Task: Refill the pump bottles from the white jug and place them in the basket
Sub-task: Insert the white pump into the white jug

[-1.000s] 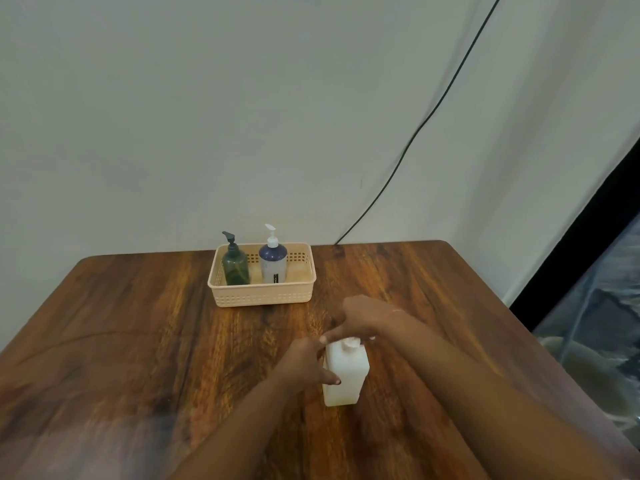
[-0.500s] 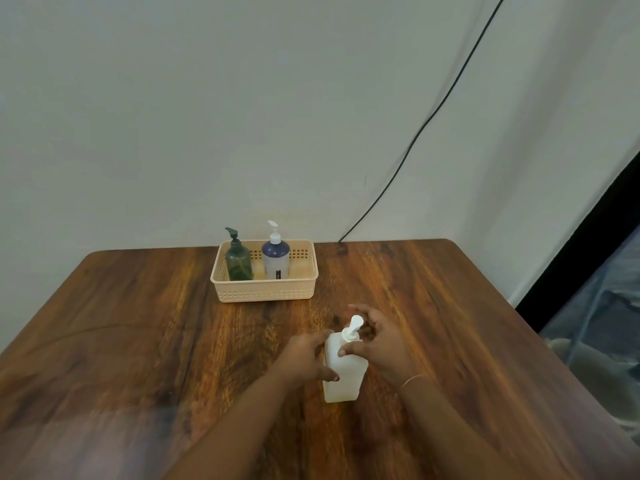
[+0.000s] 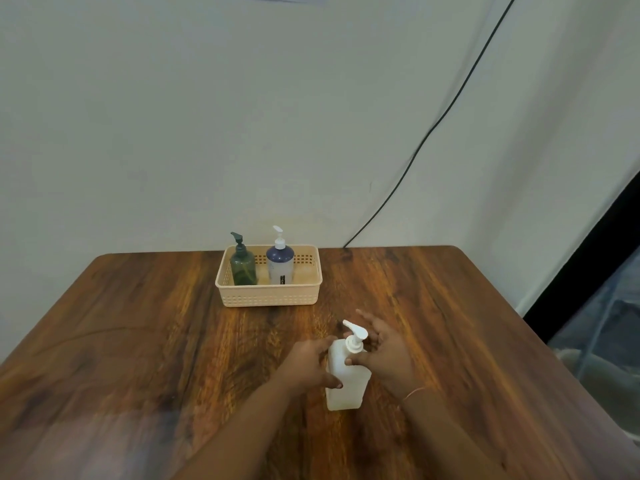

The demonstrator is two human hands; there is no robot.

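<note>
A white square pump bottle (image 3: 346,382) stands upright on the wooden table (image 3: 138,341), near its middle front. My left hand (image 3: 308,363) wraps the bottle's left side. My right hand (image 3: 384,351) pinches the white pump collar at the bottle's neck, fingers spread behind the nozzle. A beige perforated basket (image 3: 270,296) sits at the back of the table. Inside it stand a dark green pump bottle (image 3: 243,266) on the left and a navy bottle with a white pump (image 3: 280,263) beside it. No white jug is in view.
A black cable (image 3: 433,129) runs down the wall to the table's back edge. The table's right edge drops off toward a dark frame and floor clutter (image 3: 595,341). The basket's right third holds nothing.
My right hand came off the top of the pump and swung round to its right side, gripping the collar. The pump nozzle now shows. My left hand stayed on the bottle.
</note>
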